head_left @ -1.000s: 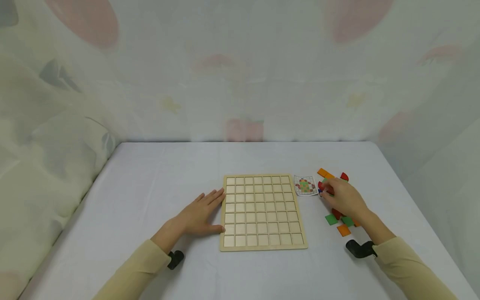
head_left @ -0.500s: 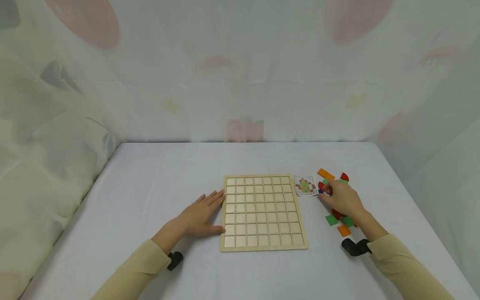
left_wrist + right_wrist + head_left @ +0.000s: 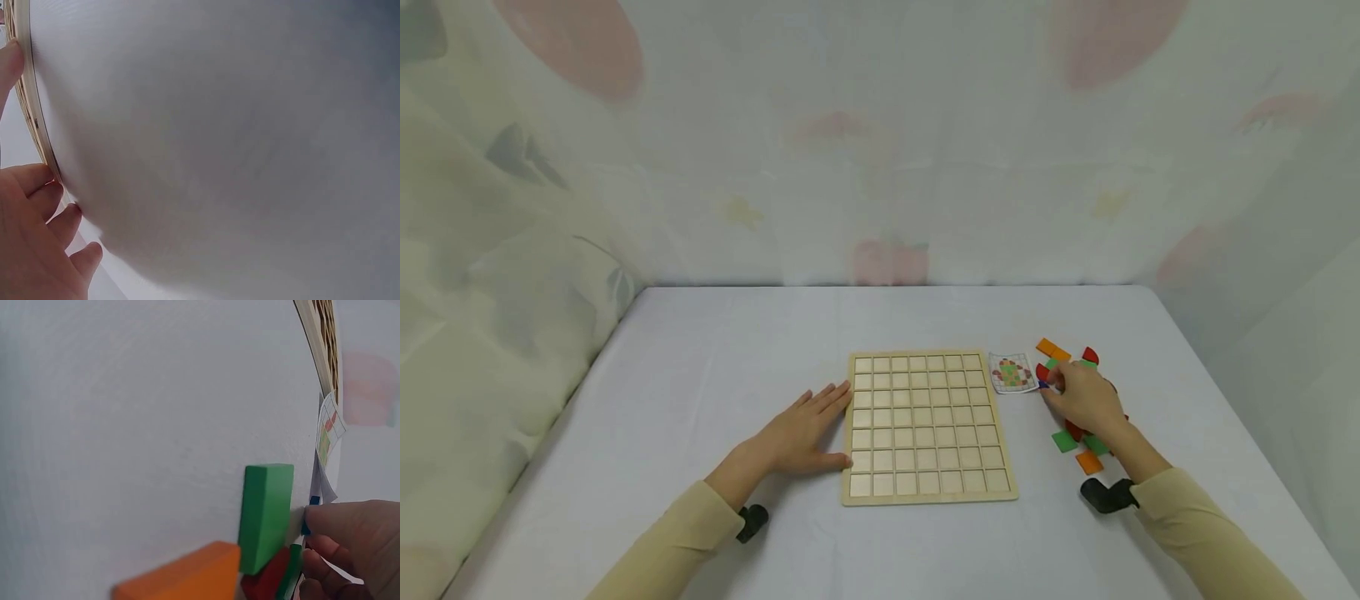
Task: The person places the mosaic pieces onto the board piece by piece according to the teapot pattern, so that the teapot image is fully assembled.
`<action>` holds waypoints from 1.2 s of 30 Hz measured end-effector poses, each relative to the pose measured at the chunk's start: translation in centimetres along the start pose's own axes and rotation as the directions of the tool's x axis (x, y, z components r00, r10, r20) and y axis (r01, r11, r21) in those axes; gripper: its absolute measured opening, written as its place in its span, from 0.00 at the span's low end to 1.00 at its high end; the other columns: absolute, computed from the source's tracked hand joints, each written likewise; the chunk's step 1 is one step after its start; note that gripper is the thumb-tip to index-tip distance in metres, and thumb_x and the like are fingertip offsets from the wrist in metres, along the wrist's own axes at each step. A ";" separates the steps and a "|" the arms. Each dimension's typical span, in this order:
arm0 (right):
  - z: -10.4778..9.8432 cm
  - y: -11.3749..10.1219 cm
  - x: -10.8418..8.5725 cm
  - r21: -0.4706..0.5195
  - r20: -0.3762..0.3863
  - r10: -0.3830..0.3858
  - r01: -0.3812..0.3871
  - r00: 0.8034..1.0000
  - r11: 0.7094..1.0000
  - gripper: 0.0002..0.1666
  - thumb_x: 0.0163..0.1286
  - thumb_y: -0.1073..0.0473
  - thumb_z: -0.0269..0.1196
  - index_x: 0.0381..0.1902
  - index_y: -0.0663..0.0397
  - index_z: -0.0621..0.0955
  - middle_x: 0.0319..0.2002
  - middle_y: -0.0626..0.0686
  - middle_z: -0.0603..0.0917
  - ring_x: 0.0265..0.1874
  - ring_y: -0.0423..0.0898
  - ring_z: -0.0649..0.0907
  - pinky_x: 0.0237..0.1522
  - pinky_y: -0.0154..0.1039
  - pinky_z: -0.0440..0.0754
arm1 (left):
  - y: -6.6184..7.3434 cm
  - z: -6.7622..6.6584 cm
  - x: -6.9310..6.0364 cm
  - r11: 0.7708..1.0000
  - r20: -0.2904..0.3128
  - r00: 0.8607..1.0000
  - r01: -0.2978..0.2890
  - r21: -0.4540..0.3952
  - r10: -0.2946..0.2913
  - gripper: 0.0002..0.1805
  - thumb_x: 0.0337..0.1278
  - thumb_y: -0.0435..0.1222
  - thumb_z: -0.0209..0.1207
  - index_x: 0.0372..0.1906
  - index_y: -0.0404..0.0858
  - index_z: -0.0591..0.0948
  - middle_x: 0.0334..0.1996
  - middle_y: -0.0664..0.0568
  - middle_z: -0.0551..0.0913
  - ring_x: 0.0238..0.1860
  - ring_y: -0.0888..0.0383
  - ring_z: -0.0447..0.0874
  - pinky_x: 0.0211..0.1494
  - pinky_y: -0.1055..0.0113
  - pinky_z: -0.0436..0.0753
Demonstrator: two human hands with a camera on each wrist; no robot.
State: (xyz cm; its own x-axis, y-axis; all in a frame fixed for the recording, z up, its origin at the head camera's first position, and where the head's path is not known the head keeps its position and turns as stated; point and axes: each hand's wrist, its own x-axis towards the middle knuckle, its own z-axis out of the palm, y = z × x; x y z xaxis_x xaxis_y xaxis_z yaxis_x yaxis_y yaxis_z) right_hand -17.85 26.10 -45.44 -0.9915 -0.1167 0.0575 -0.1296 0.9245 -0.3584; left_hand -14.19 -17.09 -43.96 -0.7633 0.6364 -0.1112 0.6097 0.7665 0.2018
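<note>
While your right hand has barely shifted, apparently pinching the blue piece at lower right, your spread left hand touches the board, lower centre, so picking seems under way.

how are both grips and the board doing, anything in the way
Left grip touching left edge of board. Right grip at blue piece, pinch unclear. Board bare. Card lies between board and other pieces.
</note>
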 end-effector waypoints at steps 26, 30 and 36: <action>-1.2 -0.2 0.3 0.050 -0.078 0.010 -0.006 0.997 0.999 0.12 0.59 0.61 0.63 0.35 0.66 0.77 0.20 0.53 0.75 0.16 0.45 0.70 0.17 0.34 0.66 | 0.1 0.0 0.1 1.000 0.015 1.000 0.014 -0.005 -0.014 0.51 0.50 0.61 0.55 0.71 0.33 0.52 0.72 0.44 0.50 0.71 0.45 0.49 0.68 0.44 0.56; -1.3 -1.1 0.9 0.067 -0.105 -0.029 0.036 0.994 0.997 0.11 0.59 0.62 0.63 0.35 0.65 0.77 0.24 0.56 0.80 0.15 0.44 0.70 0.16 0.34 0.67 | 0.1 0.0 0.1 1.000 0.017 1.000 0.015 0.003 -0.015 0.52 0.50 0.62 0.55 0.71 0.34 0.52 0.72 0.45 0.50 0.71 0.46 0.49 0.68 0.44 0.56; -1.0 -3.0 1.9 0.098 -0.114 -0.075 0.086 0.991 0.991 0.09 0.58 0.62 0.64 0.34 0.63 0.78 0.27 0.56 0.82 0.17 0.44 0.72 0.17 0.34 0.67 | 0.0 0.1 0.1 1.000 0.019 1.000 0.020 0.005 -0.020 0.52 0.50 0.63 0.54 0.71 0.34 0.52 0.72 0.46 0.49 0.71 0.46 0.49 0.68 0.44 0.56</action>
State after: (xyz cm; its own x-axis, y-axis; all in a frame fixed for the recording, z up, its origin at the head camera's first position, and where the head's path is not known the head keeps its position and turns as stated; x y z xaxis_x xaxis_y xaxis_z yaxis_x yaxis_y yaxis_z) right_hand -19.30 23.50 -43.37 -0.9712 -0.1432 0.1905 -0.2151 0.8710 -0.4416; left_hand -14.28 -16.98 -44.04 -0.7714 0.6223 -0.1333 0.5953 0.7796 0.1945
